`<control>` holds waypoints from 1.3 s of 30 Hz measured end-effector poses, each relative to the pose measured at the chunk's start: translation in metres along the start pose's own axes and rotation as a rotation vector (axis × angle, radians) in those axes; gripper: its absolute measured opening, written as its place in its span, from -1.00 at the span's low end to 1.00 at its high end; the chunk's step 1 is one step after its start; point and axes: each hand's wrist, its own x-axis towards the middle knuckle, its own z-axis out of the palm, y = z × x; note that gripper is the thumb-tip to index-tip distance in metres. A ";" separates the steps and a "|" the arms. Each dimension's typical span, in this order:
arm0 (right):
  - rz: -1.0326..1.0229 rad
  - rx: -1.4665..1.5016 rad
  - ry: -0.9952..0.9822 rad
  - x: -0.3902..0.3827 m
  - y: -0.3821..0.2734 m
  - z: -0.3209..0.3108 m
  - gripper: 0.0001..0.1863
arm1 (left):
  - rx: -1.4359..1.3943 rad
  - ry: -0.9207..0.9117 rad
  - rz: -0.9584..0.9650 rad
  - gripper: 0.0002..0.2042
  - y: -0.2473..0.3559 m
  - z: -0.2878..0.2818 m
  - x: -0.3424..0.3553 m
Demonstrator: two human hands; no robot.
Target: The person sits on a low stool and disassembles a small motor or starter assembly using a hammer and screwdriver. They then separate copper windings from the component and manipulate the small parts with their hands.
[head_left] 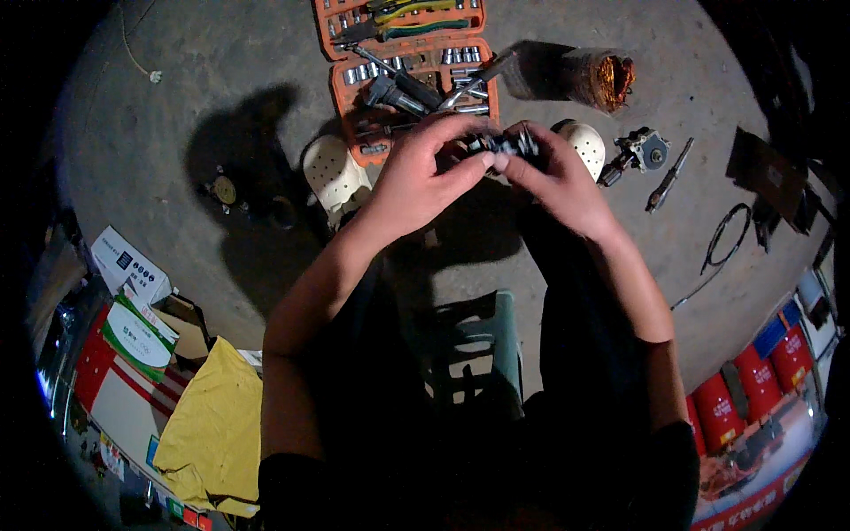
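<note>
My left hand and my right hand come together above the floor, fingers wrapped round a small dark metal part. Both thumbs press on its near side. Motion blur and the fingers hide the part's shape, so its kind cannot be made out. Just beyond my hands lies an orange socket set case, opened out, with several sockets in its slots. Loose tools rest on it, among them pliers with yellow and green handles and a dark-handled tool.
Cream clogs flank the case. To the right lie a metal housing, a ratchet, a cable and a roll showing copper strands. A green stool is below me. Boxes, yellow cloth and red containers line the sides.
</note>
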 end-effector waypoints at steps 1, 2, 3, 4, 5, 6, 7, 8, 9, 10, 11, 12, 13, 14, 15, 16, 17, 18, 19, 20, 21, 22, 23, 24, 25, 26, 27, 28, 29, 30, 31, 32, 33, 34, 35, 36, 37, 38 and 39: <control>0.079 0.099 0.012 0.000 -0.003 -0.001 -0.66 | -0.081 0.016 -0.017 -0.61 -0.003 0.000 0.000; 0.158 0.197 0.025 0.001 -0.004 -0.002 -0.65 | -0.149 0.018 -0.023 -0.60 -0.002 0.001 -0.001; 0.129 0.231 0.020 0.003 0.000 -0.003 -0.63 | -0.216 0.020 -0.026 -0.58 0.001 0.002 -0.001; 0.125 0.276 0.029 0.002 0.000 -0.001 -0.64 | -0.283 0.022 -0.030 -0.57 0.003 0.002 -0.001; 0.120 0.321 0.037 0.001 -0.001 0.001 -0.65 | -0.276 0.043 -0.055 -0.57 0.003 0.003 -0.001; 0.114 0.367 0.044 0.001 -0.001 0.002 -0.66 | -0.267 0.064 -0.080 -0.58 0.003 0.003 -0.001; 0.109 0.383 0.034 0.001 0.001 0.002 -0.68 | -0.258 0.085 -0.105 -0.58 0.002 0.003 -0.001; 0.103 0.399 0.024 0.002 0.004 0.001 -0.70 | -0.249 0.073 -0.117 -0.57 0.002 0.003 -0.001; 0.101 0.417 0.014 0.002 0.005 0.001 -0.71 | -0.242 0.061 -0.132 -0.56 0.000 0.003 -0.002; 0.119 0.403 0.015 0.002 0.004 0.002 -0.73 | -0.234 0.048 -0.148 -0.54 -0.001 0.003 -0.003; 0.136 0.389 0.015 0.002 0.000 0.003 -0.75 | -0.266 0.044 -0.159 -0.55 0.000 0.002 -0.004; 0.155 0.375 0.020 0.002 -0.002 0.004 -0.76 | -0.298 0.037 -0.172 -0.56 0.000 0.002 -0.004; 0.137 0.383 0.028 0.002 -0.005 0.005 -0.77 | -0.330 0.029 -0.185 -0.57 0.000 0.002 -0.005; 0.120 0.390 0.036 0.001 -0.007 0.007 -0.77 | -0.371 0.032 -0.175 -0.59 0.000 0.002 -0.005; 0.100 0.397 0.042 0.001 -0.008 0.007 -0.78 | -0.411 0.037 -0.163 -0.60 0.001 0.002 -0.005; 0.104 0.349 0.027 0.001 -0.009 0.006 -0.78 | -0.451 0.041 -0.151 -0.62 0.002 0.002 -0.004; 0.108 0.302 0.013 0.000 -0.009 0.004 -0.78 | -0.388 0.065 -0.109 -0.64 0.001 0.003 -0.004; 0.110 0.251 -0.005 0.001 -0.010 0.002 -0.78 | -0.325 0.094 -0.064 -0.67 -0.002 0.005 -0.004; 0.091 0.256 -0.013 0.001 -0.009 0.001 -0.78 | -0.263 0.122 -0.018 -0.70 -0.004 0.007 -0.005; 0.072 0.261 -0.021 0.001 -0.009 0.001 -0.79 | -0.256 0.139 -0.005 -0.70 -0.006 0.009 -0.005; 0.054 0.267 -0.031 0.001 -0.008 0.000 -0.79 | -0.249 0.157 0.007 -0.71 -0.007 0.011 -0.006; 0.052 0.259 -0.044 0.001 -0.009 -0.001 -0.80 | -0.242 0.176 0.018 -0.72 -0.009 0.013 -0.007; 0.051 0.250 -0.058 0.000 -0.010 -0.002 -0.80 | -0.138 0.218 0.063 -0.72 -0.013 0.016 -0.007; 0.051 0.244 -0.069 0.000 -0.011 -0.003 -0.80 | -0.098 0.211 0.065 -0.73 -0.012 0.016 -0.007; 0.050 0.223 -0.066 -0.002 -0.013 -0.004 -0.80 | -0.058 0.204 0.066 -0.73 -0.011 0.016 -0.007; 0.049 0.202 -0.064 -0.003 -0.017 -0.005 -0.79 | -0.018 0.198 0.068 -0.74 -0.010 0.015 -0.007; 0.050 0.182 -0.065 -0.004 -0.020 -0.006 -0.79 | 0.022 0.240 0.058 -0.75 -0.011 0.015 -0.008; 0.035 0.160 -0.023 -0.005 -0.019 -0.010 -0.80 | 0.062 0.283 0.047 -0.75 -0.013 0.013 -0.008; 0.021 0.138 0.017 -0.007 -0.017 -0.018 -0.80 | 0.102 0.328 0.035 -0.76 -0.018 0.010 -0.009; 0.002 0.114 0.060 -0.009 -0.016 -0.027 -0.80 | -0.013 0.408 0.003 -0.79 -0.038 -0.006 -0.007; 0.032 0.163 0.091 -0.012 -0.015 -0.034 -0.81 | -0.074 0.444 -0.036 -0.79 -0.047 -0.023 -0.013; 0.073 0.178 0.097 -0.014 -0.014 -0.036 -0.80 | -0.134 0.473 -0.073 -0.78 -0.052 -0.034 -0.015; 0.121 0.198 0.092 -0.017 -0.013 -0.034 -0.79 | -0.200 0.440 -0.101 -0.75 -0.049 -0.029 -0.026; 0.169 0.218 0.087 -0.017 -0.012 -0.030 -0.77 | -0.103 0.395 -0.078 -0.72 -0.048 -0.025 -0.033; 0.097 0.248 0.057 -0.014 -0.006 -0.023 -0.73 | -0.156 0.345 -0.060 -0.71 -0.047 -0.023 -0.034; 0.117 0.323 0.062 -0.012 -0.006 -0.018 -0.73 | -0.215 0.293 -0.037 -0.71 -0.046 -0.020 -0.032; 0.138 0.398 0.068 -0.010 -0.006 -0.012 -0.73 | -0.222 0.283 -0.031 -0.71 -0.044 -0.020 -0.028; 0.159 0.473 0.076 -0.008 -0.006 -0.009 -0.74 | -0.230 0.272 -0.024 -0.71 -0.040 -0.023 -0.023; 0.162 0.525 0.035 -0.005 -0.001 -0.010 -0.74 | -0.241 0.260 -0.017 -0.70 -0.038 -0.022 -0.019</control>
